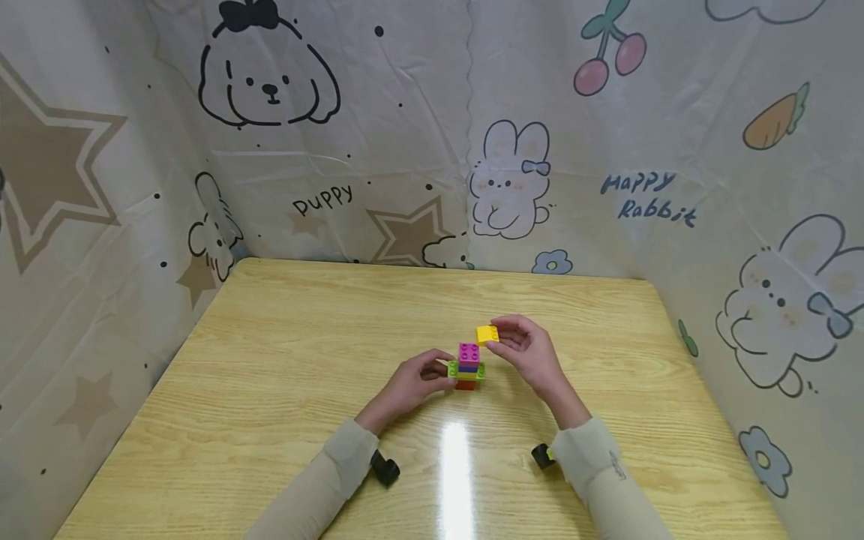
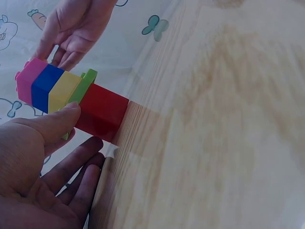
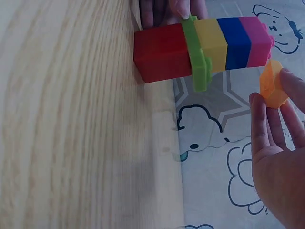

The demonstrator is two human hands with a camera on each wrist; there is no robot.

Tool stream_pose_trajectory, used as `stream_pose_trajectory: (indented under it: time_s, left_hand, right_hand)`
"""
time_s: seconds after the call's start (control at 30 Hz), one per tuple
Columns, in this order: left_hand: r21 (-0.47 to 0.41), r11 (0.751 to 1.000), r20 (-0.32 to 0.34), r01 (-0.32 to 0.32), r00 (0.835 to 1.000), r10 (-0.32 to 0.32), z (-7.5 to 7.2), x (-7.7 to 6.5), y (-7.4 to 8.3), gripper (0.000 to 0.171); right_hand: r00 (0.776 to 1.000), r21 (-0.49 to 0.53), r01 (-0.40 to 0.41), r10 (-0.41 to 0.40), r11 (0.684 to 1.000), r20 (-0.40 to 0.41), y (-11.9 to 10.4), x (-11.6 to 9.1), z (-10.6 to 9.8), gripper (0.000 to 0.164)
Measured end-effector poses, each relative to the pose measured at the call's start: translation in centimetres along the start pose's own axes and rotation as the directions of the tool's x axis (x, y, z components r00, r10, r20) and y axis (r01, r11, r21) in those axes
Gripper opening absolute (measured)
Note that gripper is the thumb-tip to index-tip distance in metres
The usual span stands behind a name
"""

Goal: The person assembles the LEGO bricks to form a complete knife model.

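Note:
A tower of toy building bricks (image 1: 469, 355) stands upright on the table. Its bottom is a red brick (image 3: 164, 53); above come a wide green brick (image 3: 199, 62), a yellow brick (image 3: 212, 45), a blue brick (image 3: 236, 43) and a pink brick (image 3: 255, 40) with studs on top. My left hand (image 1: 415, 384) holds the tower from the left, thumb by the green and yellow layers in the left wrist view. Between thumb and fingertips, my right hand (image 1: 529, 356) pinches a loose yellow-orange brick (image 3: 271, 87) close beside the pink top, upper right of it.
The wooden table (image 1: 304, 322) spreads around the tower. A printed cloth (image 1: 405, 90) hangs behind it and on both sides. Black wrist cameras (image 1: 385, 469) hang below both sleeves, close over the table.

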State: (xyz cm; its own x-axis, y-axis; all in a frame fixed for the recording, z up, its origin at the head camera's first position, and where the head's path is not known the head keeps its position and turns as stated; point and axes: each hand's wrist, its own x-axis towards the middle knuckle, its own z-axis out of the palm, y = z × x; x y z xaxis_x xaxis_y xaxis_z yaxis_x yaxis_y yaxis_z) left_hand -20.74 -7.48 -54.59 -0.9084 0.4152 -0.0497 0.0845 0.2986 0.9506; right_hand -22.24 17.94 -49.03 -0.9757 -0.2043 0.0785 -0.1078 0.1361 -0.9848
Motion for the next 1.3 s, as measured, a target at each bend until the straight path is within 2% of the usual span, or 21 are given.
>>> stream_pose_trajectory:
  time_s: [0.4, 0.87, 1.3]
  left_hand:
    - [-0.008, 1.000, -0.009, -0.008, 1.000, 0.008, 0.0, 0.1, -0.1, 0.033]
    - [-0.007, 0.999, 0.001, -0.032, 0.999, 0.032, 0.0, 0.1, 0.1, 0.031]
    - [-0.012, 0.999, 0.005, -0.031, 0.999, 0.031, 0.1, 0.0, 0.0, 0.030]
  right_hand:
    - [0.995, -0.038, 0.084, -0.082, 0.996, 0.049, -1.0, -0.7, 0.6, 0.037]
    - [0.983, -0.146, 0.173, -0.161, 0.974, 0.090, -1.1, -0.9, 1.2, 0.030]
    - [0.983, -0.190, 0.171, -0.156, 0.967, 0.093, -1.1, -0.9, 1.4, 0.030]
